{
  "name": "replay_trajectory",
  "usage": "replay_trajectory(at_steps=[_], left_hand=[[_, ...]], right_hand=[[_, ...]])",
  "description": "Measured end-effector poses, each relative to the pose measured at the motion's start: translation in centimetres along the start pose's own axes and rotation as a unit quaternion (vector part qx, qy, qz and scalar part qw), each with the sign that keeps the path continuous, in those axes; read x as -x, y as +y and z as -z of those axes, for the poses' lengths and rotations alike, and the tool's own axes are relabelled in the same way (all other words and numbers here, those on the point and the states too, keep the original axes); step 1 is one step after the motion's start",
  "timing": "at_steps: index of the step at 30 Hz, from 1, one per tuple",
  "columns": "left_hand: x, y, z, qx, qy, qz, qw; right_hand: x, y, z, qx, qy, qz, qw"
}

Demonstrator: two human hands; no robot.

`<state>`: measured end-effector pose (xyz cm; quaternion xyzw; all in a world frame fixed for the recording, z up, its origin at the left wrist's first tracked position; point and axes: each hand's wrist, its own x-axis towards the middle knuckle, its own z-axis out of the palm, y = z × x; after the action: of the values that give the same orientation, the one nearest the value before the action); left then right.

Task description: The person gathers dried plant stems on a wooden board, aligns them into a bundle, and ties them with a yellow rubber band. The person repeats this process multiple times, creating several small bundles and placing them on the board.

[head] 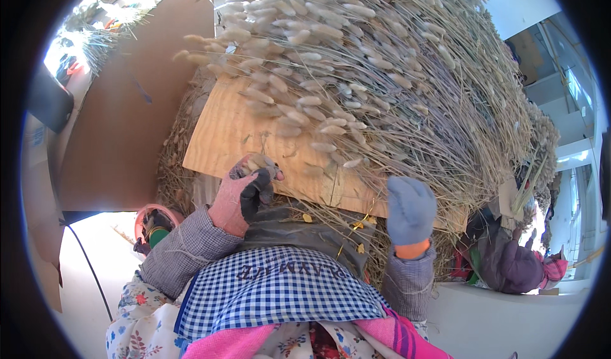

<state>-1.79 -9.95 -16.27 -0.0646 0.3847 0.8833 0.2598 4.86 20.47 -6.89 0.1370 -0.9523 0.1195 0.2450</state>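
Note:
A large heap of dried bunny tail grass (382, 72) covers most of a wooden board (224, 115), its fluffy heads pointing left. My left hand (250, 182), in a pink glove with dark fingertips, is closed around a few pale grass heads (258, 163) at the board's near edge. To the right, my right hand (411, 211), in a grey-blue glove with an orange cuff, is held over the near edge of the board, beside the stems. Its fingers look curled, and whether anything is in them is hidden.
Cardboard (129, 106) stands at the left. A pink bucket (157, 216) sits below it. Dark plastic (300, 225) and loose stems lie between the board and a checked apron (286, 287). Another person (515, 263) is at the far right.

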Motion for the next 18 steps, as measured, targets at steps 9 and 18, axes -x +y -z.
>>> replay_trajectory(at_steps=[9, 18], left_hand=[[1.1, -0.6, -1.5, 0.012, 0.012, 0.063, 0.998], [0.8, -1.7, -0.7, -0.047, -0.031, 0.089, 0.994]], right_hand=[[-4.1, -5.0, -9.7, 0.088, -0.150, 0.047, 0.984], [-4.2, -7.7, -7.5, -0.210, -0.019, 0.003, 0.978]])
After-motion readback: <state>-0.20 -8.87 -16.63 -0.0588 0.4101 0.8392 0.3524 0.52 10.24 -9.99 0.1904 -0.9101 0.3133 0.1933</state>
